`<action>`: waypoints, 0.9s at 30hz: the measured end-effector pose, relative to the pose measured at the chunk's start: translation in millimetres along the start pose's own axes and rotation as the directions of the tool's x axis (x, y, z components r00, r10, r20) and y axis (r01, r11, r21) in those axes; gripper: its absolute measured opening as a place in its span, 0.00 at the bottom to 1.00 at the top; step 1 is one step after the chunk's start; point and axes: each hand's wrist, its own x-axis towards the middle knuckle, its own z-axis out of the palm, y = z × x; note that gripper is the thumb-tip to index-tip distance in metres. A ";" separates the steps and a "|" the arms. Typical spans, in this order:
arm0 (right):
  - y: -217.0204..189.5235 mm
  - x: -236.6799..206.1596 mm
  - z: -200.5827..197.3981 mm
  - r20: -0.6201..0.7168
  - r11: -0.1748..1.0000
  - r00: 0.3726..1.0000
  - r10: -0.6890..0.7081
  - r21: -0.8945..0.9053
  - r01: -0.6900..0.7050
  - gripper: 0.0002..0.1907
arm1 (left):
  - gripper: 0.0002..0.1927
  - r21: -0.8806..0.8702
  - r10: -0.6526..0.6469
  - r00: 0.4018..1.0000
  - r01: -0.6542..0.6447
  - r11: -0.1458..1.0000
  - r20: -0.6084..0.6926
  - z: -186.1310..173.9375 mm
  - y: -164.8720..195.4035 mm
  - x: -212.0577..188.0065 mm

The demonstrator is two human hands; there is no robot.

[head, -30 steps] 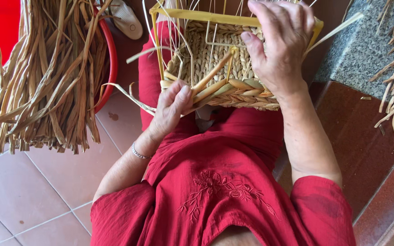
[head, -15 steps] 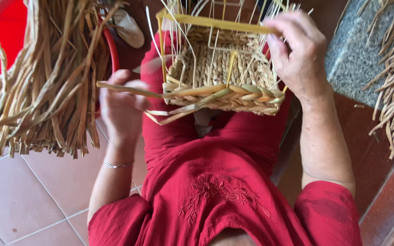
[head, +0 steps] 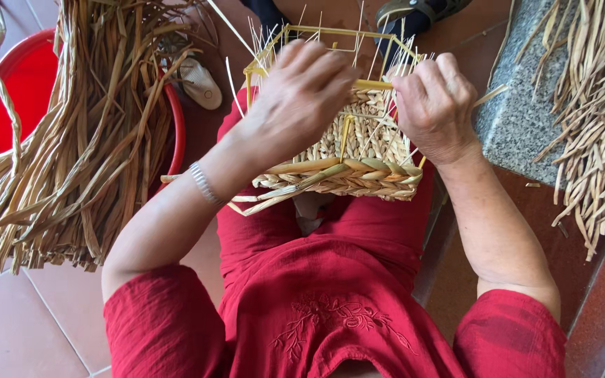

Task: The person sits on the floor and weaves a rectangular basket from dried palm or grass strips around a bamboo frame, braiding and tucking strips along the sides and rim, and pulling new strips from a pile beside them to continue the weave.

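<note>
Your left hand (head: 301,98) has swung from the loose strand up onto the basket (head: 348,164) in your lap; both hands now grip its yellow frame (head: 316,33), right hand (head: 434,105) fingers curled over it.

Fingertips of the left hand (head: 301,98) tucked out of sight over the basket (head: 348,164), so contact there not readable. Right hand (head: 434,105) curled over the yellow frame (head: 372,85), hiding the grip beneath. Far from both grips, red basin (head: 22,91) mostly buried under dried reeds (head: 85,140). Sandal (head: 414,10) cut by top edge.
</note>
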 end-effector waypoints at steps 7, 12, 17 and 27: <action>-9.7 16.0 -25.0 0.063 0.924 0.983 0.175 0.335 -0.186 0.08 | 0.11 0.003 -0.104 0.877 0.116 0.993 0.469 72.9 -22.1 22.2; -8.2 22.7 -37.3 0.272 0.759 0.930 0.249 0.541 -0.362 0.11 | 0.15 -0.079 -0.034 0.992 0.044 0.996 0.123 68.3 -25.3 12.7; -2.4 34.7 -19.9 0.424 0.737 0.887 0.182 0.538 -0.408 0.08 | 0.15 -0.269 -0.241 0.724 0.512 0.816 0.647 55.3 -53.3 35.6; 27.2 60.8 3.0 0.841 0.216 0.530 0.107 0.501 -0.838 0.08 | 0.04 -0.532 -0.293 0.848 0.511 0.675 0.443 51.8 -61.0 33.6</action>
